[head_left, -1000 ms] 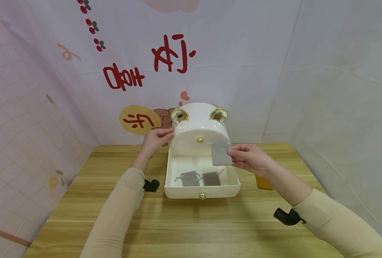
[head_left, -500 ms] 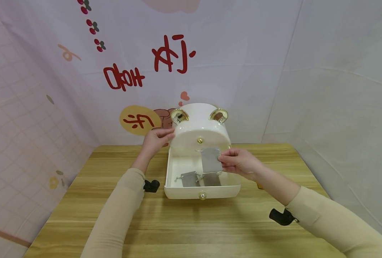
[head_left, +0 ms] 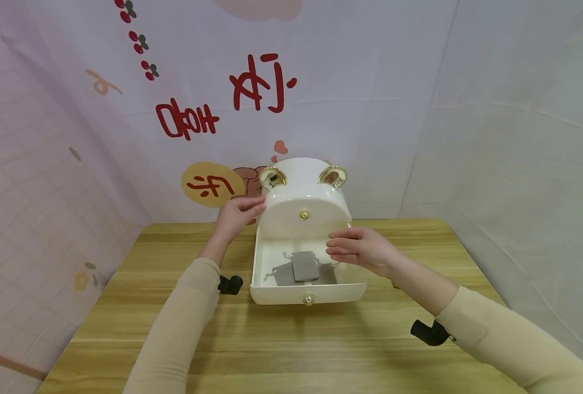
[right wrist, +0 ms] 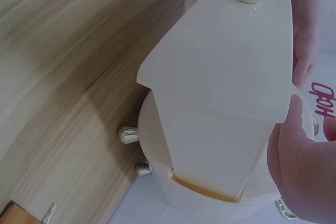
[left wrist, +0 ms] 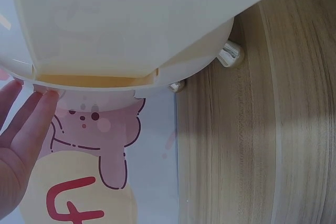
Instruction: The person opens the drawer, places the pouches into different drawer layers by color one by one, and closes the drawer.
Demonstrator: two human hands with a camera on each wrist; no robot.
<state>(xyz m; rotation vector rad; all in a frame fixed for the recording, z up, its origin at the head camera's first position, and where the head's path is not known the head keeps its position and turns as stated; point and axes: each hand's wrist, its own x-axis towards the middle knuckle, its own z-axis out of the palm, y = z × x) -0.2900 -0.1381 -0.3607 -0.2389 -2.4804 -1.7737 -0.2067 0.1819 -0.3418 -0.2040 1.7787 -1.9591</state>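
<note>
Steadying the glossy white gold-eared box point(head_left: 298, 176), the left hand point(head_left: 232, 219) touches its left edge with extended fingers, clamped on nothing; light, even contact there should do, as a hard push might shift it on the wood-grain worktop point(head_left: 99, 339). The right hand point(head_left: 365, 250) is over the right side of the pulled-out white gold-knobbed drawer point(head_left: 277, 294), its fingers loosely extended and holding nothing. The flat grey cloth drawstring pouches point(head_left: 304, 268) are best released low and level, their cords kept inside the walls so that nothing snags.

All three pouches lie inside the drawer, toward its front. The left pouch point(head_left: 283, 276) is turned askew, its pale cord pointing to the left wall. The middle pouch point(head_left: 305, 262) lies nearly straight, overlapping both neighbours, its cord trailing to the upper left. The right pouch point(head_left: 328, 276) is partly covered. Their faces look matt and soft; whether anything is inside cannot be told.
</note>
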